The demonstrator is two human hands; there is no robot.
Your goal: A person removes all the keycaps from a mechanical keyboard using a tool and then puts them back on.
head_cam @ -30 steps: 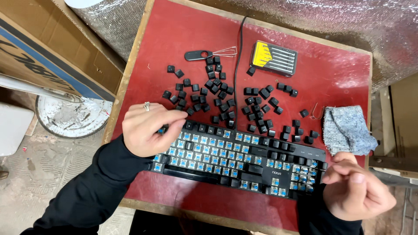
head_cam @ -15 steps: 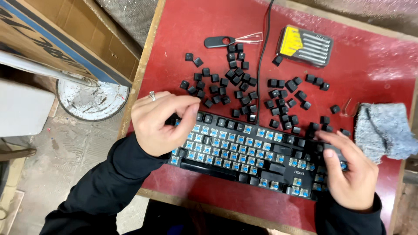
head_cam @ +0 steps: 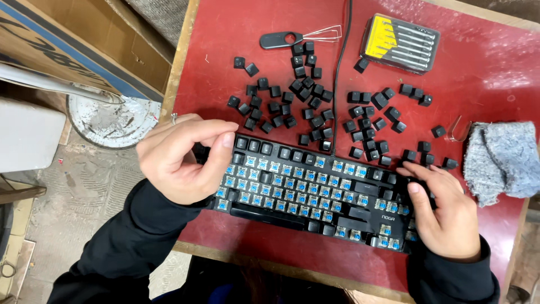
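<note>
Over on the far left there's a stack of cardboard boxes (head_cam: 62, 50) and a dirty white bucket lid (head_cam: 112, 118) on the floor, right next to the red table (head_cam: 225, 34). The left hand (head_cam: 180, 160) sits on the left end of the black keyboard (head_cam: 315, 191), fingers curled in with the thumb pressed up toward the fingertips like a pinch, but honestly I can't tell if there's anything actually in there. The keyboard lies across the near side of the table, most of its caps off so the blue switches show, with just the top row and a few others still capped. Right behind it there's a big scatter of loose black keycaps (head_cam: 306, 95) on both sides of the cable (head_cam: 337, 79), which runs up and off the back of the table. Behind those sits a keycap puller (head_cam: 298, 38) with a wire loop, and further right a yellow and black screwdriver set (head_cam: 400, 44). The right hand (head_cam: 444, 208) rests on the right end of the keyboard, fingers spread flat and loose over it, not gripping. At the far right edge lies a grey cloth (head_cam: 500, 160), with a small wire tool (head_cam: 458, 130) just beside it.
</note>
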